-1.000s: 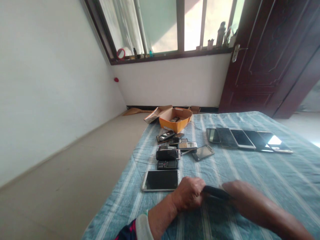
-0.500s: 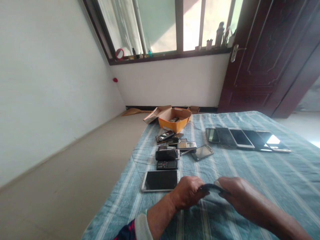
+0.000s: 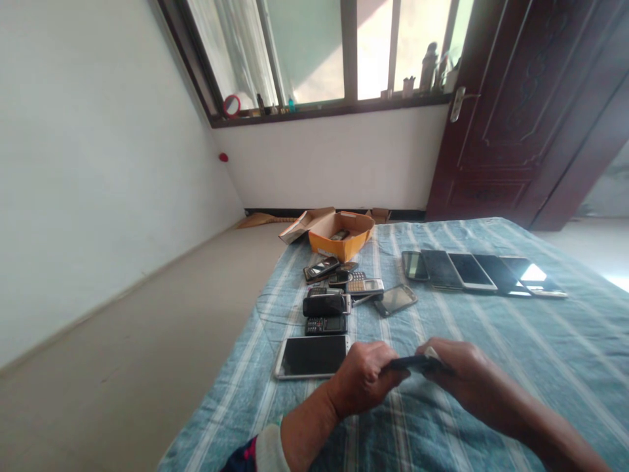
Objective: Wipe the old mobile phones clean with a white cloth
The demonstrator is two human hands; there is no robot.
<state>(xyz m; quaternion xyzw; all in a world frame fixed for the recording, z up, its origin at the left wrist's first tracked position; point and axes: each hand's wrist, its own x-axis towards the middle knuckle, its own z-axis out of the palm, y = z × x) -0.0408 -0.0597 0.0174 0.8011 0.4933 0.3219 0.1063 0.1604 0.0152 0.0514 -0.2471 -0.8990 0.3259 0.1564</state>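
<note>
One thin, dark, flat object [image 3: 410,362], probably a phone seen edge-on, spans the gap between the bare left hand [image 3: 366,370], its fingers closed on one end, and the bare right hand [image 3: 457,367], its fingers closed on the other. The step looks like two-handed handling, where any turn would call for one grip to hold while the other loosens. Farther off, an open orange cardboard box [image 3: 339,248] contains at least one small dark phone [image 3: 339,235].

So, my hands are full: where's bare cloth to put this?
Widest bare cloth: between the phone row and right forearm. Also behind the row, right of the box. Crowded: from the box through the phone pile to the white phone by the left hand.
</note>
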